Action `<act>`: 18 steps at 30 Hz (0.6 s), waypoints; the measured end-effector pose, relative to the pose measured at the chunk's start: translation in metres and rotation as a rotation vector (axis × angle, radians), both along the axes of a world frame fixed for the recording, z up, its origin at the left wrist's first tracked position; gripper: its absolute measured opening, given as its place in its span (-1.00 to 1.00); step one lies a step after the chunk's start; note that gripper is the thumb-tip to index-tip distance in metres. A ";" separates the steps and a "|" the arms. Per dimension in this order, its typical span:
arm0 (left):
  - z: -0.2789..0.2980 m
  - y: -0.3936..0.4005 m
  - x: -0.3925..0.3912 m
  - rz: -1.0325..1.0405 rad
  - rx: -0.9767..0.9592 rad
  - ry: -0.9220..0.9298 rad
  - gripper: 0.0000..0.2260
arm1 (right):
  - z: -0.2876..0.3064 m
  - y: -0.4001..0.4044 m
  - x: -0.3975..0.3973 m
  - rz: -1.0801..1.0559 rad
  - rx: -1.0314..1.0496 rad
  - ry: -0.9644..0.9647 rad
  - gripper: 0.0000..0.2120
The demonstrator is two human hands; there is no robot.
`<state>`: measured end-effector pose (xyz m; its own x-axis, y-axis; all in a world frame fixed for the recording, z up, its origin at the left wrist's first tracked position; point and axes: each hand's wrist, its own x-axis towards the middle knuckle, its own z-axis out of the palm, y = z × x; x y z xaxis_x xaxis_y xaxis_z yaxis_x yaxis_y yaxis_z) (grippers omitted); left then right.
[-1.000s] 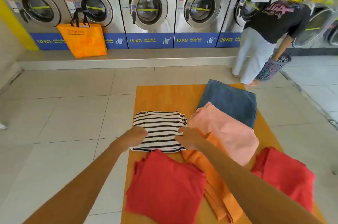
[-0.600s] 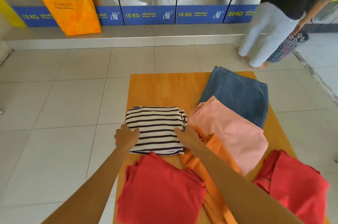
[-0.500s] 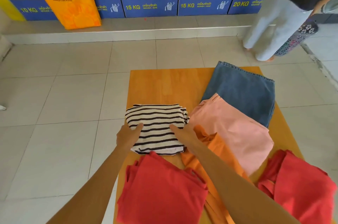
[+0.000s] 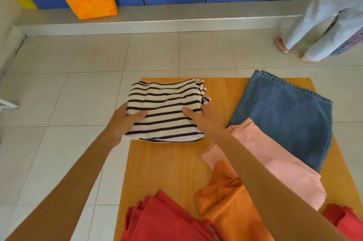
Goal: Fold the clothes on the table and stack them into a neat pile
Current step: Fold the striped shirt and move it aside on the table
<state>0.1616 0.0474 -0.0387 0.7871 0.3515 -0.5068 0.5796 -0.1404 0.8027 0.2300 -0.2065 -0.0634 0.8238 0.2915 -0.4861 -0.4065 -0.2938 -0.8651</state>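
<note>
Head view, folding task. The folded striped top point(image 4: 165, 111) sits at the far left corner of the wooden worktop point(image 4: 167, 170), its left edge overhanging slightly. The left hand point(image 4: 122, 122) clasps that edge, thumb on top and fingers hidden beneath; the right hand point(image 4: 200, 118) grips the opposite side in the same way. To the right lie the blue denim piece point(image 4: 284, 114), the pink garment point(image 4: 275, 162), the orange garment point(image 4: 225, 201) and, nearest the camera, two red garments point(image 4: 163, 219). The step in hand appears to be placing the bundle as the base of the pile. To do it well, both hands should hold level, keep the layers pinched together, and square the loose right-hand flaps.
</note>
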 end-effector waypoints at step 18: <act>-0.081 -0.010 0.098 0.190 0.287 0.113 -0.40 | -0.070 0.010 0.078 -0.077 -0.235 -0.187 -0.47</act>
